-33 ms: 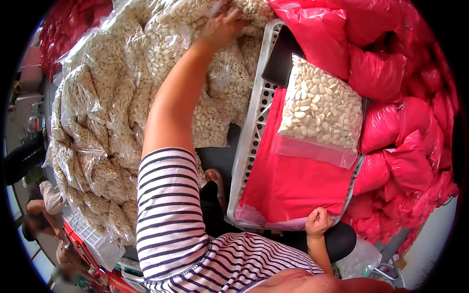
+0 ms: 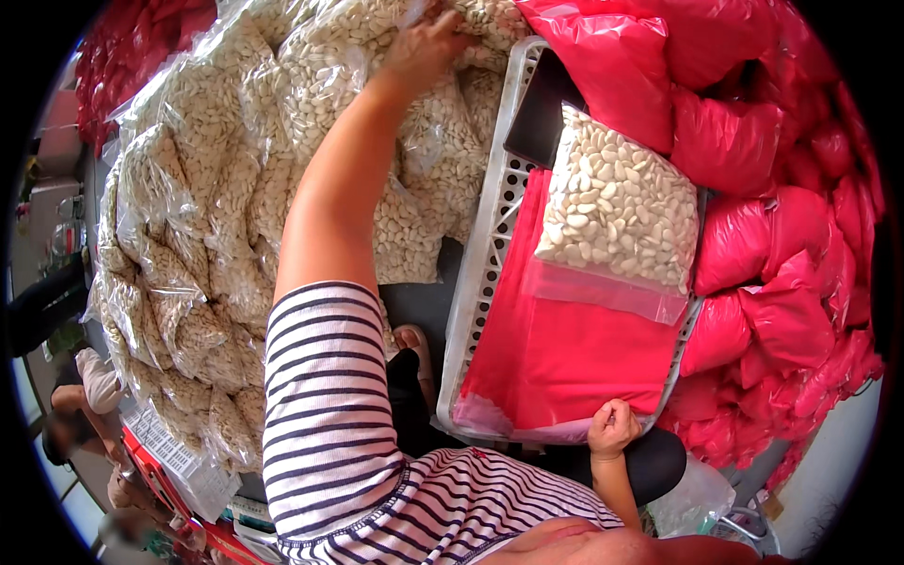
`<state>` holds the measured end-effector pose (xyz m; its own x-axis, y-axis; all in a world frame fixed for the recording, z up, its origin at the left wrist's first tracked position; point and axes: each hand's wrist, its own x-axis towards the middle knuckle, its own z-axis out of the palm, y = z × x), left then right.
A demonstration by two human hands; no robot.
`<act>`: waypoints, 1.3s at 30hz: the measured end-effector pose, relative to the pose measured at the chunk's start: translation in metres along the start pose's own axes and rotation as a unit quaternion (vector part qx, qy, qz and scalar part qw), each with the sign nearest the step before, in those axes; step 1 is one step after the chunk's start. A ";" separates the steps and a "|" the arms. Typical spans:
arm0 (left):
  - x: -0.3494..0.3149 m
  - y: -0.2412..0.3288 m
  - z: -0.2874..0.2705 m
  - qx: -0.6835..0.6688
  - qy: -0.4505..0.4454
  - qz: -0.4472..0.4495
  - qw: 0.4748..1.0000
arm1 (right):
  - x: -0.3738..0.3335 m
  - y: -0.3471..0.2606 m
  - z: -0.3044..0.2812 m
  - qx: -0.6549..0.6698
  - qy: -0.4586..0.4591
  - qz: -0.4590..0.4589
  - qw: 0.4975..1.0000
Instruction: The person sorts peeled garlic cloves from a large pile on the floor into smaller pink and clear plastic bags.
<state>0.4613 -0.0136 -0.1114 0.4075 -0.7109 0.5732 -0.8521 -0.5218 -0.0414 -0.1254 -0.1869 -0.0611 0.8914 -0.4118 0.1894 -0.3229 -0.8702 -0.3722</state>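
Observation:
My left hand (image 2: 426,55) reaches far forward onto a heap of clear plastic bags filled with pale flat seeds (image 2: 320,94). Its fingers are apart and touch a bag at the top edge, slightly blurred. At the near right corner of a white perforated plastic crate (image 2: 486,282), my right hand (image 2: 614,430) is curled into a fist; what it may hold is hidden. Flat red plastic bags (image 2: 593,363) lie stacked on the crate. On top of them rests one filled clear bag of seeds (image 2: 617,207), its unfilled end toward me.
A dark flat panel (image 2: 546,111) lies at the crate's far end. Filled red bags (image 2: 725,141) pile up along the right. More red bags (image 2: 141,56) show at the far left. Another person (image 2: 80,400) is at the left edge, near a red box (image 2: 155,471).
My left hand has shifted very slightly at the far bags. My right hand and the bags on the crate stay where they were.

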 end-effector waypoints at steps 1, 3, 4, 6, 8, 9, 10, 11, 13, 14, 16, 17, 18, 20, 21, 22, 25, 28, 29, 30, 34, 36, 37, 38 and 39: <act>0.004 0.000 -0.008 -0.021 0.001 -0.017 1.000 | -0.002 0.002 0.001 -0.002 -0.002 0.001 1.000; 0.005 -0.016 0.004 0.001 -0.012 0.026 1.000 | 0.001 0.001 0.001 -0.003 -0.001 -0.001 1.000; 0.003 -0.013 0.003 -0.007 -0.046 0.021 0.999 | 0.000 0.001 -0.001 -0.007 -0.001 0.002 1.000; -0.002 -0.007 -0.023 0.004 -0.156 0.026 0.987 | -0.003 0.001 -0.001 -0.009 0.004 -0.003 1.000; -0.022 -0.015 -0.018 -0.062 -0.123 -0.069 0.988 | 0.002 0.001 0.001 -0.008 0.017 -0.024 1.000; -0.027 -0.014 -0.023 -0.074 -0.107 -0.083 0.988 | 0.003 0.001 0.000 -0.008 0.018 -0.022 1.000; -0.034 -0.012 -0.029 -0.087 -0.092 -0.097 0.987 | 0.004 0.000 -0.001 -0.007 0.018 -0.020 1.000; -0.038 0.001 -0.051 -0.077 -0.079 -0.073 0.991 | 0.004 -0.001 -0.001 -0.005 0.020 -0.014 1.000; -0.051 0.013 -0.081 -0.094 -0.054 -0.105 0.989 | 0.006 -0.002 -0.002 -0.007 0.020 -0.018 1.000; -0.060 0.014 -0.092 -0.122 -0.041 -0.160 0.979 | 0.005 -0.001 -0.001 -0.011 0.021 -0.024 0.999; -0.076 0.007 -0.120 -0.044 0.040 -0.119 0.991 | 0.002 0.000 -0.002 -0.011 0.016 -0.024 1.000; -0.081 0.009 -0.139 -0.051 0.025 -0.137 0.989 | 0.004 0.000 -0.001 -0.010 0.022 -0.029 0.999; -0.089 0.018 -0.157 -0.062 0.006 -0.155 0.986 | 0.004 -0.001 0.000 -0.010 0.024 -0.028 0.999; -0.122 0.034 -0.194 -0.082 -0.026 -0.146 0.986 | 0.000 0.001 0.002 -0.010 0.023 -0.013 1.000; -0.144 0.041 -0.215 -0.090 -0.037 -0.119 0.988 | -0.001 0.002 0.001 -0.014 0.021 -0.009 1.000; -0.164 0.053 -0.238 -0.073 -0.057 -0.080 0.993 | -0.003 0.002 0.000 -0.019 0.019 -0.001 1.000; -0.250 0.077 -0.301 -0.061 -0.148 -0.057 0.986 | -0.002 -0.001 -0.001 -0.032 0.019 -0.002 0.999; -0.345 0.099 -0.345 -0.041 -0.254 -0.088 0.962 | 0.001 -0.005 0.000 -0.012 0.032 -0.012 0.999; -0.378 0.110 -0.356 -0.037 -0.311 -0.125 0.941 | 0.001 -0.005 -0.001 -0.010 0.027 -0.009 1.000; -0.420 0.126 -0.361 -0.052 -0.391 -0.268 0.879 | 0.001 -0.005 -0.002 -0.004 0.023 -0.007 1.000; -0.384 0.146 -0.355 -0.201 -0.482 -0.348 0.779 | 0.002 -0.007 0.002 -0.016 0.015 0.021 1.000; -0.306 0.135 -0.315 -0.143 -0.306 -0.251 0.907 | 0.001 -0.011 0.002 -0.033 0.015 0.031 0.999; -0.274 0.126 -0.284 -0.106 -0.272 -0.226 0.929 | 0.001 -0.012 0.003 -0.039 0.015 0.031 0.999; -0.233 0.119 -0.254 -0.099 -0.182 -0.180 0.962 | 0.000 -0.013 0.002 -0.048 0.014 0.031 0.998; -0.191 0.115 -0.227 -0.057 -0.200 -0.166 0.964 | 0.002 -0.014 0.003 -0.053 0.015 0.032 0.998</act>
<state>0.2108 0.1690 -0.0401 0.7390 -0.6500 0.1771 -0.6737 -0.7131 0.1939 -0.1188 -0.1746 -0.0578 0.8582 -0.4742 0.1968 -0.4123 -0.8649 -0.2862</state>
